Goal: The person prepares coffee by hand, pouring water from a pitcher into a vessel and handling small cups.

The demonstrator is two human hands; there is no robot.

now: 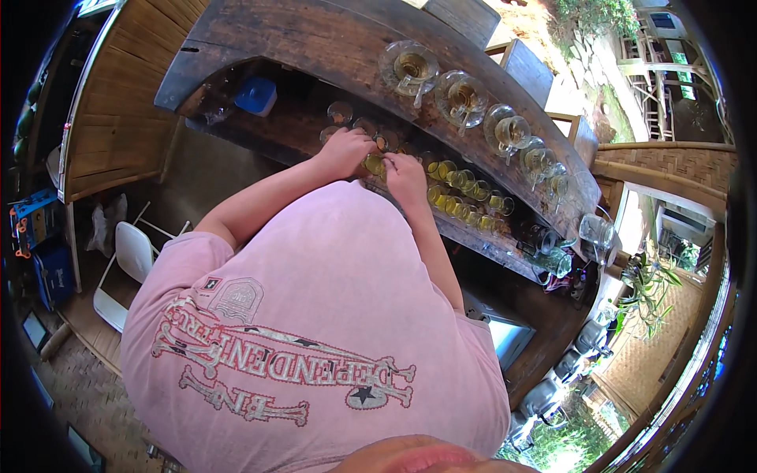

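My left hand (349, 150) reaches over the lower shelf of a dark wooden counter, its fingers bent down at a small glass (382, 143) with something orange in it. Just to the right, my right hand (405, 176) has its fingers pinched together beside a small glass of yellow liquid (374, 164); what they hold is too small to make out. Several more glasses of yellow liquid (453, 206) stand in rows to the right. Left of and beyond my left hand are small clear glasses (340, 113), one with a bit of orange inside.
Along the raised wooden counter top (315, 39) stand several glass cups on saucers with spoons (461, 98). A blue-lidded container (256, 95) sits at the shelf's left. Glass jars (598, 236) are at the right end. A white folding chair (134, 252) stands behind on the left.
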